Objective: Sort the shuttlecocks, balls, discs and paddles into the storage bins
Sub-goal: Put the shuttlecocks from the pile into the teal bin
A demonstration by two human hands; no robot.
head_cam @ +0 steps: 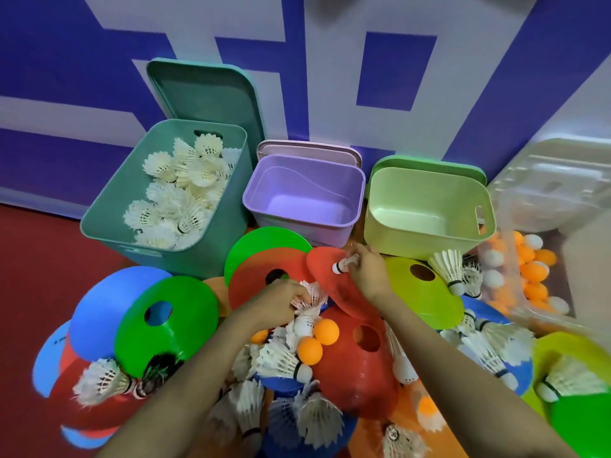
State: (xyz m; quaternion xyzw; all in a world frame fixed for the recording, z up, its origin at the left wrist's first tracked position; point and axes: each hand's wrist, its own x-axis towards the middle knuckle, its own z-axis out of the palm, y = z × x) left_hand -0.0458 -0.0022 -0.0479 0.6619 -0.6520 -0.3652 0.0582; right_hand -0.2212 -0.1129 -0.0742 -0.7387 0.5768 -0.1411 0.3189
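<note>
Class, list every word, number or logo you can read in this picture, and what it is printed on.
Nothing is legible.
On the wall: huge white strokes, cropped, unreadable.
On the blue disc at far left: small dark print, blurred.
On the white ball: tiny dark marks, too small.

Red floor [36,279] bears teal bin [148,256], purple bin [297,228], lime bin [413,241], discs [188,312], shuttlecocks [449,266].
</note>
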